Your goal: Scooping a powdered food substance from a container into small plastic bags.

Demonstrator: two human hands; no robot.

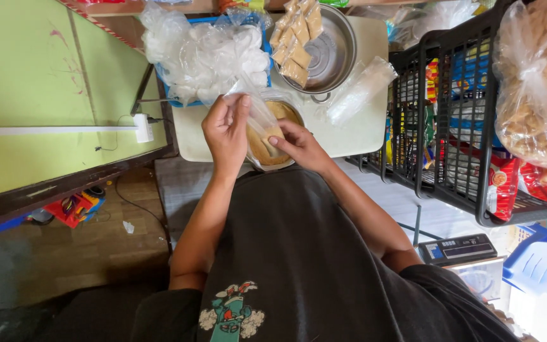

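Two hands meet over a small clear bag (pixel 262 120) at the near edge of the white table (pixel 356 136). The left hand (pixel 226 130) pinches the bag's upper edge between thumb and fingertips, closed on the plastic and lifting it so the mouth stands up. The right hand (pixel 299 147) is curled against the bag's lower side, thumb pressed to it; I read that as steadying the filled part, though I cannot see how far the fingers wrap behind it.

The bag holds a tan, crumbly filling and sits directly over a round bowl (pixel 280 136) of what looks like the same stuff. Held there, I judge, so anything spilled falls back into the bowl.

Beyond the hands:
- a heap of clear plastic bags (pixel 204 54) spilling over a blue tray, within easy reach of the left hand;
- a steel pan (pixel 330 54) with a row of small filled packets (pixel 295 41) lying across its rim, apparently the finished ones set aside;
- a loose clear sleeve (pixel 359 88) just right of the pan.

Right of the table stands a black crate (pixel 451 114) stacked with coloured snack packs, a large bag of pale crackers (pixel 539 82) resting on top. A small scale (pixel 457 248) sits low at the right.
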